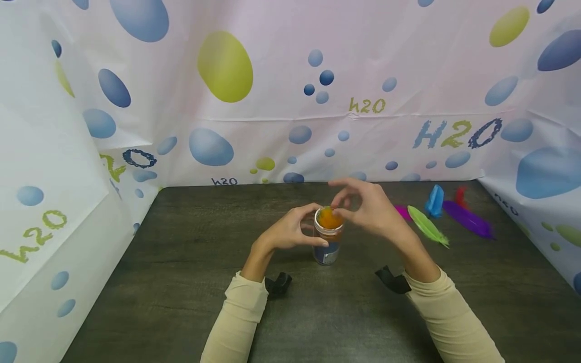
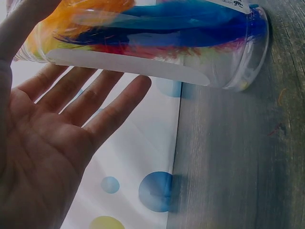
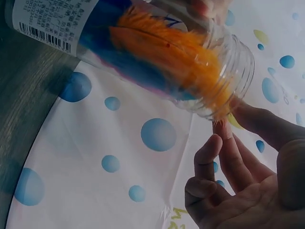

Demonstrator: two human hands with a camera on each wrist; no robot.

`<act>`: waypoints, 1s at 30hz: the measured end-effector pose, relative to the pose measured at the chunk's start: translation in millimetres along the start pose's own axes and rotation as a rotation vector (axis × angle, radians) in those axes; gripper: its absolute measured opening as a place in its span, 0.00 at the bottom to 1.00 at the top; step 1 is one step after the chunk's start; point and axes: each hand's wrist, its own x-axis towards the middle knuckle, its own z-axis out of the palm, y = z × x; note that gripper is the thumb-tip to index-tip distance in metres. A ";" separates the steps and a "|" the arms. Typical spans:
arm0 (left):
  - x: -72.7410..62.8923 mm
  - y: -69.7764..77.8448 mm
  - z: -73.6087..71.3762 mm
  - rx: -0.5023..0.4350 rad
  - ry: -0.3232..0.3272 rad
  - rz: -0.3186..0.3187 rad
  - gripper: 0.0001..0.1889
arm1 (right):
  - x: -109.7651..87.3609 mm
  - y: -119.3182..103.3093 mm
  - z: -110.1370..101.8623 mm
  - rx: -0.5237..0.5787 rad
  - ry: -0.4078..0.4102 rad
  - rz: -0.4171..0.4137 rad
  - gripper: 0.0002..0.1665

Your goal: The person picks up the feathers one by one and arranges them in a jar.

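A clear screw-neck jar [image 1: 327,256] stands upright on the dark table, with a printed label [image 3: 45,24] low on its side. Inside it are blue feathers [image 2: 200,21], some reddish bits and a fluffy orange feather [image 3: 176,52] that reaches up to the mouth. My left hand [image 1: 288,229] holds the jar near its neck, thumb in front and fingers behind. At the rim, my right hand [image 1: 367,204] pinches the end of the orange feather between thumb and index finger; the tips partly hide it.
To the right of the jar lie loose feathers: lime green [image 1: 426,224], purple [image 1: 469,219], light blue [image 1: 434,201], red [image 1: 460,196] and magenta [image 1: 402,212]. A dark wood-look table [image 1: 204,262] meets a white spotted backdrop [image 1: 272,101] at its back edge. Both sleeves carry black wrist straps.
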 end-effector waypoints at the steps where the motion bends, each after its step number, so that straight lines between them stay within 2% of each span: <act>1: -0.2 0.1 0.1 0.000 0.002 -0.003 0.31 | -0.4 0.4 -0.9 0.004 0.010 -0.004 0.28; 8: -0.5 1.8 0.0 0.001 0.005 -0.015 0.31 | -6.1 12.2 -9.2 0.042 0.075 -0.029 0.24; 14: 0.4 3.2 -0.7 0.014 0.005 -0.028 0.32 | -11.6 35.9 -15.9 0.069 0.120 -0.067 0.23; 17: 0.9 2.8 -0.4 0.020 0.005 -0.035 0.32 | -16.0 47.5 -18.3 0.040 0.133 -0.068 0.22; 24: 0.5 2.0 -1.6 0.030 0.006 -0.044 0.32 | -21.9 68.0 -24.5 -0.021 0.152 -0.019 0.22; 30: -0.4 1.2 0.1 0.031 0.002 -0.032 0.32 | -27.6 84.6 -33.6 -0.041 0.174 0.072 0.21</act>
